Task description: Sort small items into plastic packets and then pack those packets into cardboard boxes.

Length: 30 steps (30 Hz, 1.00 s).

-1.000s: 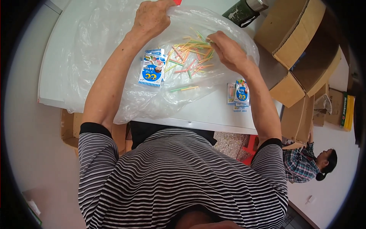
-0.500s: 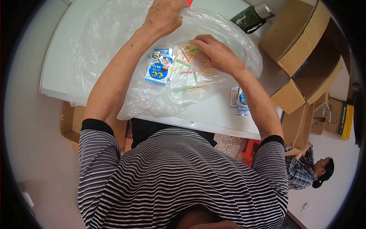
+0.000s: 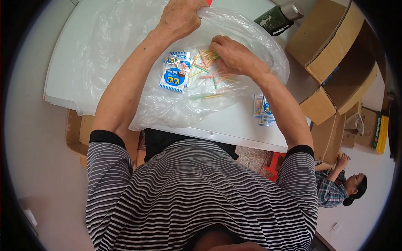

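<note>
A large clear plastic bag [image 3: 113,62] lies spread over the white table. At its far rim my left hand [image 3: 179,19] is closed on the bag; its fingertips are partly cut off by the upper edge of the view. Beside that hand shows a bit of something red [image 3: 209,2]. Thin pastel-coloured sticks [image 3: 204,67] lie scattered on the plastic. Over their far right end, my right hand [image 3: 236,55] is curled with its fingers closed on some of them. Left of the sticks lie overlapping small blue and white packets [image 3: 175,78].
More small packets [image 3: 266,109] lie by my right forearm. A green flask [image 3: 278,19] rests at the table's far right. Open cardboard boxes [image 3: 331,50] stand along the right side, another box [image 3: 79,136] below left. A person in a checked shirt [image 3: 331,190] is at right.
My right hand has shifted slightly, its fingers curling in more over the sticks. My left hand has stayed put. At right, the other person's hand has risen a little.
</note>
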Motion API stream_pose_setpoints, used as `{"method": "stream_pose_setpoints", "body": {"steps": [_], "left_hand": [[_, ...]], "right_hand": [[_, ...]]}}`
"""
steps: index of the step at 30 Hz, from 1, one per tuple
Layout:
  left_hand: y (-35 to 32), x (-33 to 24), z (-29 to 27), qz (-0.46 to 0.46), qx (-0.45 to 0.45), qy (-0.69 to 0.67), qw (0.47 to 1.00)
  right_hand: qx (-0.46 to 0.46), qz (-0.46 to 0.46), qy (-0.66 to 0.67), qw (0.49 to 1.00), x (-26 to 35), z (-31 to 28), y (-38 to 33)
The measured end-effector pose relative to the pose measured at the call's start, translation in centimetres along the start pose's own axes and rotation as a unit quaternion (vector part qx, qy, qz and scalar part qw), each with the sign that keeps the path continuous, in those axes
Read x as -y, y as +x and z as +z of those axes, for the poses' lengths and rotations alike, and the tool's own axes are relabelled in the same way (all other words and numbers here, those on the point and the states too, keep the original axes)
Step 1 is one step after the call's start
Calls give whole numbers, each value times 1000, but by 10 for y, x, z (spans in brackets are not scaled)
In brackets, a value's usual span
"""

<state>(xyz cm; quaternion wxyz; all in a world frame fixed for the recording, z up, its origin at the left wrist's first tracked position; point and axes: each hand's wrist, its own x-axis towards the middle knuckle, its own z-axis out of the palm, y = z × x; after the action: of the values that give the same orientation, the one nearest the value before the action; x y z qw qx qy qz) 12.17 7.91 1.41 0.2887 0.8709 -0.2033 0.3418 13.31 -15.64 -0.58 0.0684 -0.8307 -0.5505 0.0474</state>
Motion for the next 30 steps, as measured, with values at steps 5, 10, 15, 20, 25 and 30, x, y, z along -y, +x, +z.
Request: {"method": "stream_pose_setpoints", "body": {"steps": [5, 10, 15, 20, 25, 30], "left_hand": [[1, 5, 8, -63, 68, 100, 991], [-1, 10, 11, -62, 61, 83, 993], [-7, 15, 13, -57, 44, 76, 994], [-3, -3, -3, -98, 99, 102, 985], [-7, -4, -9, -79, 113, 185, 973], [-10, -7, 0, -108, 86, 159, 978]], "right_hand": [[17, 23, -20, 999, 10, 3, 1], [40, -13, -34, 999, 9, 8, 2], [6, -7, 49, 999, -1, 8, -12], [25, 225, 186, 956, 18, -15, -17], [-25, 167, 125, 978, 22, -40, -16], [-74, 185, 291, 936, 3, -34, -27]]}}
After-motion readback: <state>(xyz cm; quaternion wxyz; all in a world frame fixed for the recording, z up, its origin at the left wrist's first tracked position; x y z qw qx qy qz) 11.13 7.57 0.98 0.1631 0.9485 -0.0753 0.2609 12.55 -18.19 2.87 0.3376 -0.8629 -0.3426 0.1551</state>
